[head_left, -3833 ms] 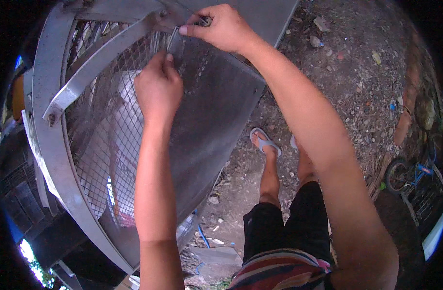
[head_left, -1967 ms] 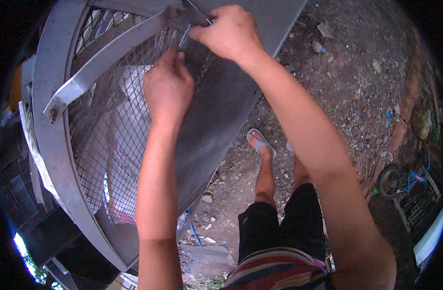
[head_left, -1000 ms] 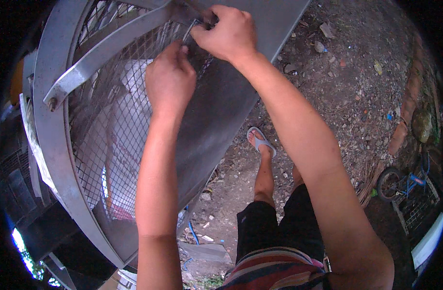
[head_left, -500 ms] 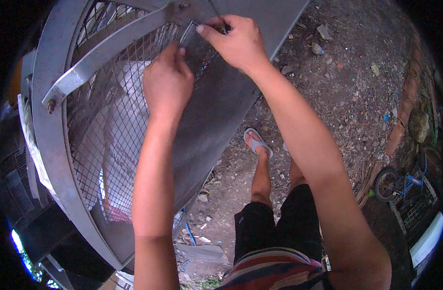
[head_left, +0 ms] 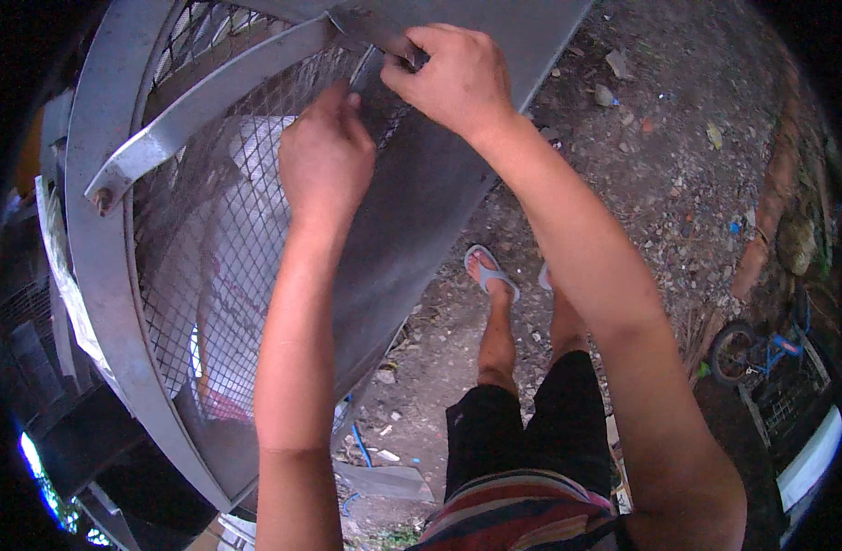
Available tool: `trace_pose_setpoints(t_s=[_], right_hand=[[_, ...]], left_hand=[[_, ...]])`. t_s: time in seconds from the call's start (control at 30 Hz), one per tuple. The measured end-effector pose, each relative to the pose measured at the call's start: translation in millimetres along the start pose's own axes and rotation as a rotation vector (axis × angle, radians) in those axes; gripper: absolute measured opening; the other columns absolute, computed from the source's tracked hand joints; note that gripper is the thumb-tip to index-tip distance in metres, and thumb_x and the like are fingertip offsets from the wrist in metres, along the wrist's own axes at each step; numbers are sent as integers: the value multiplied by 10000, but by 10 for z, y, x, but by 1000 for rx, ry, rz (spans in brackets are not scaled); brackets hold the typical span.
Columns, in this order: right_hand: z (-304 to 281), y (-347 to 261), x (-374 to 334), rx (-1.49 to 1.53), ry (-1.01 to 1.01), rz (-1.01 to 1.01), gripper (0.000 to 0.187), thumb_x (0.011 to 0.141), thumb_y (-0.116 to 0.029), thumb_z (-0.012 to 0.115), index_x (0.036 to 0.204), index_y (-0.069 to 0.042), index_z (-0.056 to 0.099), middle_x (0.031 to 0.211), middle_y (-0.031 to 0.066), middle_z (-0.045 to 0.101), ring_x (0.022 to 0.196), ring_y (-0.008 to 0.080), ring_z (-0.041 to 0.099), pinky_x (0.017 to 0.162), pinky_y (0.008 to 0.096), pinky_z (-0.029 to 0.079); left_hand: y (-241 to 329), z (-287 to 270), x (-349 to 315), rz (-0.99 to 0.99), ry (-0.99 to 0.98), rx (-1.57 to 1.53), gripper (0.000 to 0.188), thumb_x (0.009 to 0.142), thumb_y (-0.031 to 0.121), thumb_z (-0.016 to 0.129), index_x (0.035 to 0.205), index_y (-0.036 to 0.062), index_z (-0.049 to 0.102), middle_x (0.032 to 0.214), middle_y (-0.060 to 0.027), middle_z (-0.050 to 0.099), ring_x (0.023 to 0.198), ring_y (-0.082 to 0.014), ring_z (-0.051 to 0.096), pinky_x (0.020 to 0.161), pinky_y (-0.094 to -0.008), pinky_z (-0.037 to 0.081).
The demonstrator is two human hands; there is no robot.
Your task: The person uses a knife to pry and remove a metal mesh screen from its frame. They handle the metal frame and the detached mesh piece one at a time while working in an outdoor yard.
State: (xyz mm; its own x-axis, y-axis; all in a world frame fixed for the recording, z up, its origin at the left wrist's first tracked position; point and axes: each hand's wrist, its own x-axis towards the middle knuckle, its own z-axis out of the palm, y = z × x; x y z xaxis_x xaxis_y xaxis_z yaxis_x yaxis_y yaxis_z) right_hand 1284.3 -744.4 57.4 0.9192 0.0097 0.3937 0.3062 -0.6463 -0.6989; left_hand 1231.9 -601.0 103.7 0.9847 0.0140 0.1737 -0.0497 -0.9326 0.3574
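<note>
My right hand (head_left: 457,78) is closed around the narrow end of a flat grey blade (head_left: 370,29); its kind I cannot make out. The blade's wide end points up and left, over the end of a bent metal bar (head_left: 219,87). Just below it, my left hand (head_left: 329,161) pinches at a thin, bright-edged strip (head_left: 364,66) along the mesh opening. Its fingertips are partly hidden by the hand. Both hands work over a grey metal panel (head_left: 398,220) beside a curved metal frame (head_left: 104,248) with wire mesh (head_left: 223,239).
A rusty bolt (head_left: 103,198) sticks out where the bar meets the frame. Pale sheeting (head_left: 242,266) shows behind the mesh. Stony ground (head_left: 641,174) lies right of the panel, with a small blue bicycle (head_left: 774,349), a log (head_left: 772,197) and my sandalled foot (head_left: 488,268).
The blade in my right hand has turned; its flat side now shows, across the bar's end. My right fingers have come off the strip. My left hand has shifted slightly right and down.
</note>
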Motion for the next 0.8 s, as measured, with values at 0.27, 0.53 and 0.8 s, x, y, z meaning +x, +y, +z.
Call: trace_pose_setpoints(t_s=[0.27, 0.53, 0.8], right_hand=[[-59, 85, 108, 163, -126, 14, 254, 707, -313, 711, 776, -69, 692, 715, 126, 647, 680, 331, 639, 638, 382, 517], [-41, 46, 114, 78, -97, 27, 260, 672, -316, 722, 742, -69, 681, 739, 138, 658, 708, 348, 649, 648, 410, 523], [131, -196, -51, -81, 177, 112, 195, 616, -267, 718, 704, -99, 674, 753, 89, 665, 738, 303, 662, 674, 423, 537]], left_hand=[[-12, 16, -1, 6, 18, 33, 166, 861, 140, 569, 959, 45, 664, 785, -215, 658, 747, -393, 648, 667, -477, 508], [-43, 34, 1, 56, 47, 49, 242, 905, 207, 574, 1051, 46, 678, 685, -223, 631, 619, -358, 650, 585, -420, 499], [19, -1, 10, -5, -14, 49, 184, 870, 161, 562, 961, 48, 675, 779, -224, 654, 743, -402, 645, 669, -482, 505]])
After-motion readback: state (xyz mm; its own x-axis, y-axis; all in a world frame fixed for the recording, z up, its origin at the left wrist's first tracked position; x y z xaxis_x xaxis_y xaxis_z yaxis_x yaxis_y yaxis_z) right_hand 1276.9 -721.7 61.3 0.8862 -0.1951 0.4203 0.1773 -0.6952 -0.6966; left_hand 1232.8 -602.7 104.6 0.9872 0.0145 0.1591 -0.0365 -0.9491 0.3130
